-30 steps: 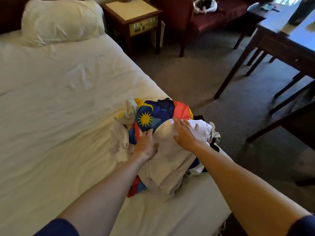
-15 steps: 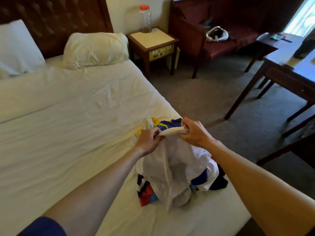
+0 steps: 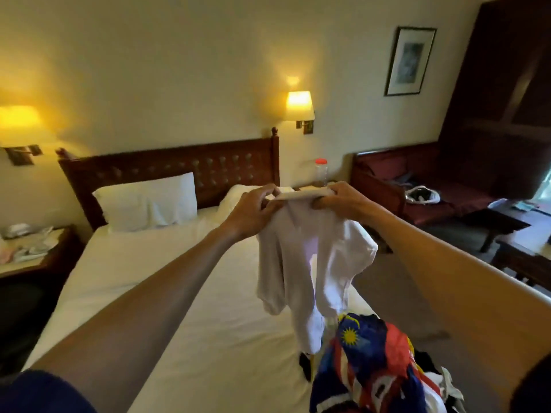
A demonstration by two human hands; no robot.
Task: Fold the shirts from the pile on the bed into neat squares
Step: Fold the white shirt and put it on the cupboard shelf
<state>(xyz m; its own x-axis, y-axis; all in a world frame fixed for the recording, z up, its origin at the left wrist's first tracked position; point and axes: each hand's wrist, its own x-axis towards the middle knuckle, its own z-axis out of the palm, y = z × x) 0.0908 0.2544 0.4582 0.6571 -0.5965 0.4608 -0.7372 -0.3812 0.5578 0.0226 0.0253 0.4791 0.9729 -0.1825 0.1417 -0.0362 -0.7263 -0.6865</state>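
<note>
Above the bed (image 3: 155, 296), at 12 o'clock, I am seeing the left hand (image 3: 253, 211) and right hand (image 3: 343, 201) pinching the white shirt (image 3: 310, 257) collar; the pile (image 3: 366, 365) is lying at 5 o'clock.

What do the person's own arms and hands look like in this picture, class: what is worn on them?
Both forearms are bare. The left hand and right hand wear no gloves, and no rings or watch show. A dark blue sleeve covers the left upper arm; a dark sleeve edge shows on the right.
</note>
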